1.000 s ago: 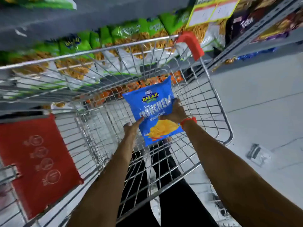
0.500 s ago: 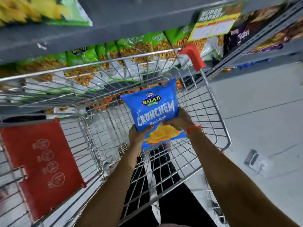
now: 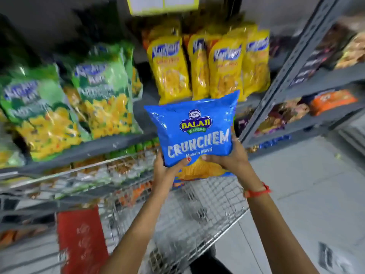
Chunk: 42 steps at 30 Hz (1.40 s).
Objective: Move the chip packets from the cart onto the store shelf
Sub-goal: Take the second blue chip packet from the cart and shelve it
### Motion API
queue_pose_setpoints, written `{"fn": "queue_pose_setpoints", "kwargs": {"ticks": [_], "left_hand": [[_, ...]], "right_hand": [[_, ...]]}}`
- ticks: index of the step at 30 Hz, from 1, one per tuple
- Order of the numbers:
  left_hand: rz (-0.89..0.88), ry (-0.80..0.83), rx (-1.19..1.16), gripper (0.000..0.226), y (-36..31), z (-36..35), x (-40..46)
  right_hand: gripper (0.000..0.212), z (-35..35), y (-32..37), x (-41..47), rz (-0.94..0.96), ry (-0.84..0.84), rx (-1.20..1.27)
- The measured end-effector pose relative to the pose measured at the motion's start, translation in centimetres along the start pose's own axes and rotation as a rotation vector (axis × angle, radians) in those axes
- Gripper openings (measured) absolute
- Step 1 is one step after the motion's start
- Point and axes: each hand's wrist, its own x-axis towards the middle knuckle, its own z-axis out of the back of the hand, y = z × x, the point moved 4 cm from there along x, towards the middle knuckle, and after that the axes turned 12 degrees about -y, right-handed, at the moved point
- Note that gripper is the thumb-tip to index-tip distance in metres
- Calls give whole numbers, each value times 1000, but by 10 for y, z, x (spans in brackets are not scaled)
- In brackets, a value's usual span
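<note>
A blue Balaji Crunchem chip packet (image 3: pixel 194 131) is held upright in front of me, above the wire cart (image 3: pixel 197 210). My left hand (image 3: pixel 167 169) grips its lower left corner and my right hand (image 3: pixel 227 157) grips its lower right edge; a red band circles the right wrist. The packet is level with the grey store shelf (image 3: pixel 118 143), in front of the yellow packets (image 3: pixel 207 68). No other packets show in the part of the cart basket that is in view.
Green snack packets (image 3: pixel 79 99) fill the shelf's left side. A second grey rack (image 3: pixel 296 76) with darker packets stands at the right. The cart's red child-seat flap (image 3: pixel 83 240) is at lower left. A paper scrap (image 3: pixel 335 260) lies on the pale floor.
Both hands have lifted the blue packet up out of the cart to shelf height. My view has tilted upward, showing the yellow and green packets on the shelf.
</note>
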Motion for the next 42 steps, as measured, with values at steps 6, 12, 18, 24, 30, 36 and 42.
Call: {"fn": "queue_pose_setpoints", "kwargs": {"ticks": [6,12,18,24,30,36,42], "left_hand": [[-318,33,-107,50,-143,-14,-8],[-621,-34,-184,45,-281,-23,-24],[-805,-203,-230,48,-379,-29,-23],[-881,-407,-170,59,-425,-47,-2],[-826,-456,-71,61,-426,-65,25],[-790,-425,-50,72,-433,-68,41],[-796,-408,-37,89,-430,-60,38]], "right_hand": [[70,65,123,-12,232,-84,223],[79,107,248,-15,478,-162,400],[90,125,348,-1,618,-127,510],[85,124,411,27,684,-65,506],[80,105,419,51,660,-105,424],[77,94,418,60,689,-165,378],[65,89,408,46,781,-370,408]]}}
